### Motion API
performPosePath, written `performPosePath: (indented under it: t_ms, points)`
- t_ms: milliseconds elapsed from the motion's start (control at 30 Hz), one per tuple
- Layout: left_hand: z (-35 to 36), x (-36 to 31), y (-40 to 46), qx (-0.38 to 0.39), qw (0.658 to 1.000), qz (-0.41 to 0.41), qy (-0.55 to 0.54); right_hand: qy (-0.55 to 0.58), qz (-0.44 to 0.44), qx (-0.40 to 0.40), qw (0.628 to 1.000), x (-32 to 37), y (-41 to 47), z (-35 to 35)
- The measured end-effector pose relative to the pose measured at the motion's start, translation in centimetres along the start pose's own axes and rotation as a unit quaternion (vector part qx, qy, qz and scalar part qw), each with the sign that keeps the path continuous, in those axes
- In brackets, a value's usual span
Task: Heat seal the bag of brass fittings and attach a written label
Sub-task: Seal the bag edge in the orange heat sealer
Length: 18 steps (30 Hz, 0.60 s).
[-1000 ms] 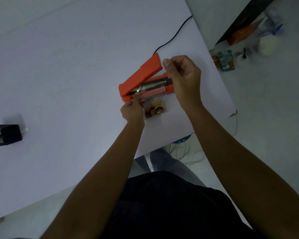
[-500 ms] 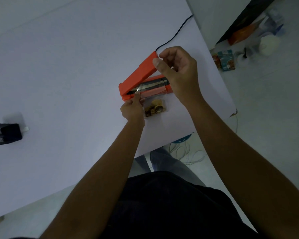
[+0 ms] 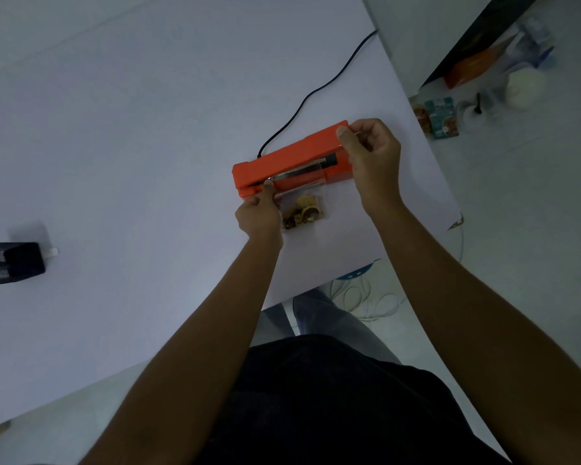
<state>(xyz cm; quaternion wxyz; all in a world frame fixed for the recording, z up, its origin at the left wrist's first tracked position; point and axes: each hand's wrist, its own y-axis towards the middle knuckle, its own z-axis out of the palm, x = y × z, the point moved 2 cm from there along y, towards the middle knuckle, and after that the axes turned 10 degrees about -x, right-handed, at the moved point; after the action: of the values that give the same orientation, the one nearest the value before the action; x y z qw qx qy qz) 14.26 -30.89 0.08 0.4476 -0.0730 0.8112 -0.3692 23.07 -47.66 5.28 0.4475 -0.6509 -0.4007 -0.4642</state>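
A broad white table (image 3: pixel 121 156) fills most of the view, its near edge running diagonally from lower left up to a corner at the right, beyond which pale floor shows. Wide bare tabletop lies to the left and behind the work; to the right only a narrow strip remains before the table's edge. An orange plastic heat sealer (image 3: pixel 292 162) lies on the table near that right edge, its lid lowered but with a slim gap left along the front, and a black power cord (image 3: pixel 319 92) trails from its back toward the far edge. The right hand (image 3: pixel 373 159) grips the free end of the lid, thumb on top and fingers curled round it. The left hand (image 3: pixel 259 216) pinches the left top corner of a small clear plastic bag of brass fittings (image 3: pixel 302 213), whose mouth lies in the sealer's gap while the fittings rest on the table just in front. A black mesh holder (image 3: pixel 10 263) sits well apart at the left edge of the view.
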Motion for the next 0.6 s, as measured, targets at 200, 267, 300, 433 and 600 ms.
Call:
performPosePath:
  t_ms: [200, 267, 300, 433, 600]
  points:
    - [0.1, 0.2, 0.2, 0.000, 1.000, 0.006, 0.001, -0.003, 0.060, -0.021, 0.998, -2.9, 0.7, -0.6]
    - [0.1, 0.2, 0.2, 0.000, 1.000, 0.007, 0.000, -0.005, 0.072, -0.024, 0.997, -3.4, 0.8, -0.6]
    - [0.1, 0.2, 0.2, 0.000, 1.000, 0.008, 0.000, -0.006, 0.079, -0.025, 0.997, -3.6, 0.9, -0.6]
    - [0.1, 0.2, 0.3, 0.000, 1.000, 0.009, -0.005, -0.013, 0.097, -0.028, 0.995, -4.2, 1.3, -0.8]
    - [0.0, 0.2, 0.3, 0.000, 1.000, 0.007, -0.006, -0.014, 0.122, -0.029, 0.992, -4.5, 1.3, -0.9]
